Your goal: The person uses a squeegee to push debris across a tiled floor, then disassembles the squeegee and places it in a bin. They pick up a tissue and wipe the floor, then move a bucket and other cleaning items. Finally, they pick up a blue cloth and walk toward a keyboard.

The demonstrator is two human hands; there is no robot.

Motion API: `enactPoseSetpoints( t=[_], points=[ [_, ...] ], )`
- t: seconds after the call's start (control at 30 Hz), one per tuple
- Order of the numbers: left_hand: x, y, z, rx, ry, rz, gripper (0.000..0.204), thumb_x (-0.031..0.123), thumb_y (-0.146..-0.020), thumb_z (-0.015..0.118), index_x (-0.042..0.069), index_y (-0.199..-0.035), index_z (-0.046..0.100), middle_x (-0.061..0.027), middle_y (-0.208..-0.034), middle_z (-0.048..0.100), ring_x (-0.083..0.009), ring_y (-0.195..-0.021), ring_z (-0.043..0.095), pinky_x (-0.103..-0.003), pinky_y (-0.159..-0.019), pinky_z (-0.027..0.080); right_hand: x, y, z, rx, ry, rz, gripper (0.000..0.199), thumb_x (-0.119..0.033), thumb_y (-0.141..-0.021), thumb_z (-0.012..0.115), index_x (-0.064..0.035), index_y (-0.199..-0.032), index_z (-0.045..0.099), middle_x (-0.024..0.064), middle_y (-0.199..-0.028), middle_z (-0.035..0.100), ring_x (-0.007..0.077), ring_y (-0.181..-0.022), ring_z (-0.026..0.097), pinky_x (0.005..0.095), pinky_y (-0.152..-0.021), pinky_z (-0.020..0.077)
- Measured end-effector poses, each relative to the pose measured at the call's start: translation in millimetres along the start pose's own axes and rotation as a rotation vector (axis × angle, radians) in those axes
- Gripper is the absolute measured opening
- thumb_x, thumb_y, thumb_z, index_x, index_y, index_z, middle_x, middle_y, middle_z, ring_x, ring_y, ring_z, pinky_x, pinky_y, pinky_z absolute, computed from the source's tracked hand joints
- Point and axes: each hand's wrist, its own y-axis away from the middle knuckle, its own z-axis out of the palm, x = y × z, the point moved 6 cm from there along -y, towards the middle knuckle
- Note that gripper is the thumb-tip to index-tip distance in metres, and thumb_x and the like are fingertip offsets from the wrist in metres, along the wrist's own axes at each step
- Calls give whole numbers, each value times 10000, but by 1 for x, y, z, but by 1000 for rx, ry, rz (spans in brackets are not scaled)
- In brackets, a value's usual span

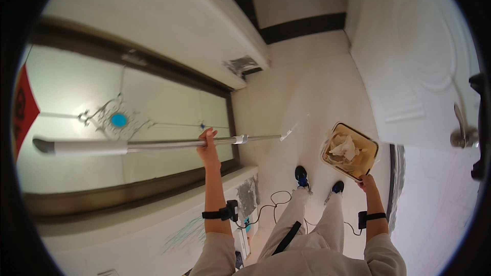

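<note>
I see an open tan bin [367, 162] holding crumpled white material [344, 148]; left of it, a silver, white-gripped pole [162, 145], thin end nearest.

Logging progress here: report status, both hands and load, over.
Left hand closed round metal pole. Right hand gripping bin at rim. Crumpled white material inside bin. Possible snag: dark cable looped beside left leg.
</note>
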Motion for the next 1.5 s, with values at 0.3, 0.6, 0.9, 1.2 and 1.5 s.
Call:
enactPoseSetpoints(
  t=[0.3, 0.6, 0.9, 1.2, 1.5],
  points=[
    [22, -106, -103, 171, -83, 216, 249, 236, -835, 625, 30, -769, 500, -8, -760, 494, -108, -761, 455, -302, -870, 357, -120, 75, 233, -204, 432, -160, 142, 31, -743, 510, 88, -873, 512, 189, -808, 569, 282, -625, 607, 310, -476, 515],
    [38, -214, -176, 306, -91, 60, 248, 223, -811, 650, -7, -801, 558, -77, -1019, 552, -128, -839, 492, -267, -736, 409, -188, 120, 435, -322, 780, -123, 181, -7, -761, 505, 58, -927, 535, 151, -810, 597, 227, -644, 619, 280, -509, 511],
    [25, -247, -207, 472, -204, 155, 202, 143, -806, 644, -22, -758, 538, -126, -1121, 504, -179, -906, 516, -307, -798, 418, -208, 123, 564, -365, 1012, -102, 217, -46, -753, 499, 23, -948, 564, 121, -795, 614, 205, -635, 625, 269, -521, 503],
    [21, -258, -197, 688, -59, 104, 167, 93, -811, 620, -16, -747, 510, -106, -1079, 520, -191, -931, 498, -318, -794, 425, -209, 93, 628, -429, 1125, -71, 218, -74, -756, 509, -6, -957, 562, 98, -824, 612, 202, -683, 616, 273, -573, 502],
    [6, -274, -196, 703, -388, 158, 223, 126, -762, 678, 15, -646, 524, -96, -932, 538, -256, -1045, 394, -416, -866, 322, -197, 76, 665, -425, 1161, -75, 223, -66, -756, 506, 7, -958, 564, 112, -804, 612, 208, -657, 622, 265, -547, 503]
  ],
)
